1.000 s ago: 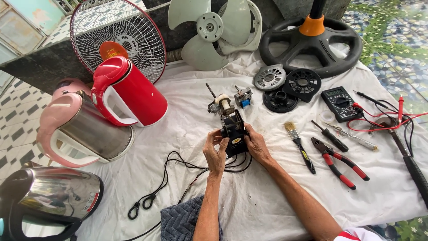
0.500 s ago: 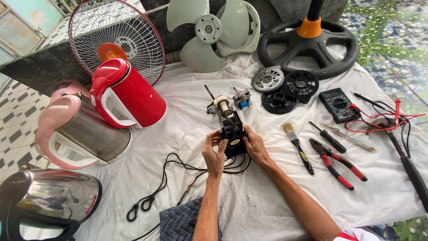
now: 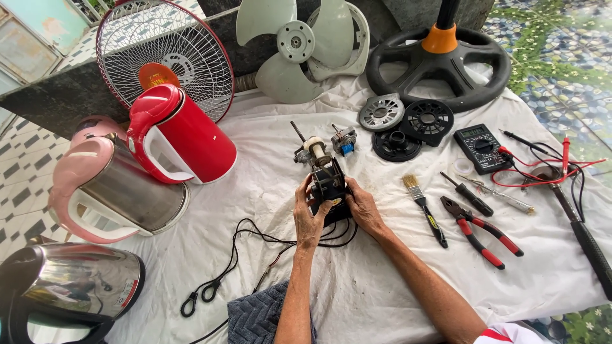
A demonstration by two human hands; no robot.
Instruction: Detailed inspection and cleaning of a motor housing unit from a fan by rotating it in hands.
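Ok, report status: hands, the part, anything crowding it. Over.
Left hand and right hand both clasp the black fan motor, shaft end pointing away. Black cord trails left across the white cloth. Paintbrush and red pliers lie right, apart.

Glossy red plastic kettle [image 3: 182,137] seen beside pink-and-steel kettle [image 3: 118,191]; round wire fan guard [image 3: 162,54] propped behind; red-handled pliers [image 3: 481,230], black multimeter [image 3: 482,148] laid right on white cloth [image 3: 382,293].
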